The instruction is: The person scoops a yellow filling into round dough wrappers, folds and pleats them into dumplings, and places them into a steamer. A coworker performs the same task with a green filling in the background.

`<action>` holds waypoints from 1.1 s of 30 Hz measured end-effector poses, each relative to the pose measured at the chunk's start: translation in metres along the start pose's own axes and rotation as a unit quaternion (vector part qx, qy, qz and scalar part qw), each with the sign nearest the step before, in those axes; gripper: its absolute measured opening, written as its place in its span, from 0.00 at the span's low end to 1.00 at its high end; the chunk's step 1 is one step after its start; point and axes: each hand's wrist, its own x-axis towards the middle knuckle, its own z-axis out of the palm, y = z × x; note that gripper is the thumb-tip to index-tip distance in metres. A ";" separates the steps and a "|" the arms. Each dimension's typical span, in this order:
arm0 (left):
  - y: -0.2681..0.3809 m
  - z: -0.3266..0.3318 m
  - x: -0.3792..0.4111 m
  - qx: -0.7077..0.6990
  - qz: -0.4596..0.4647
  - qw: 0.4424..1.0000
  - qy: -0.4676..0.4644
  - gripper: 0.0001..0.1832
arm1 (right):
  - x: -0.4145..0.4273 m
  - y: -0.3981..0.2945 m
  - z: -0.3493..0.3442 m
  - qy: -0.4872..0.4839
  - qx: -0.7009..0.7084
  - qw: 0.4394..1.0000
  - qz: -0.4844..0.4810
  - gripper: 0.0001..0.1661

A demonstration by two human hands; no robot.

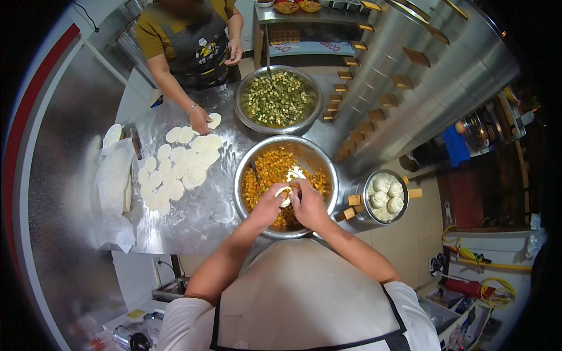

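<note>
Both my hands are over a steel bowl [334,184] of orange-brown diced filling [274,162]. Between them is a small round of white dough [284,198], partly hidden by my fingers. My left hand [267,207] supports it from the left, while the fingertips of my right hand [311,205] grip its right edge. Whether filling sits inside the dough is hard to see. A dark-handled utensil [254,170] leans in the filling at the bowl's left side. Just beyond my fingers a bright white patch shows in the bowl; I cannot tell what it is.
Behind stands a second bowl [239,109] of chopped green filling. Flat dough wrappers [175,169] overlap on the floured steel table [210,223], under a co-worker's hand [200,120]. Tall stacked steamers [421,79] rise at right, near a steamer [368,186] holding several pleated buns [380,199]. White cloth [114,193] lies left.
</note>
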 end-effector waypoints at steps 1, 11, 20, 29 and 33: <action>-0.005 0.000 0.003 0.025 0.024 0.999 0.001 0.18 | 0.000 0.004 0.001 0.003 -0.025 0.999 -0.031 0.05; 0.004 0.003 0.005 0.239 0.131 0.962 0.019 0.18 | -0.002 0.015 0.004 0.008 -0.082 0.988 -0.132 0.06; 0.004 -0.003 0.008 0.304 0.109 0.946 0.037 0.20 | -0.002 0.016 0.003 -0.008 -0.087 0.987 -0.132 0.06; 0.012 -0.002 0.004 0.300 0.128 0.945 0.035 0.19 | -0.004 0.014 0.004 0.008 -0.088 0.987 -0.135 0.06; 0.014 0.004 0.001 0.383 0.152 0.909 0.070 0.19 | -0.007 0.015 0.004 0.006 -0.118 0.983 -0.139 0.07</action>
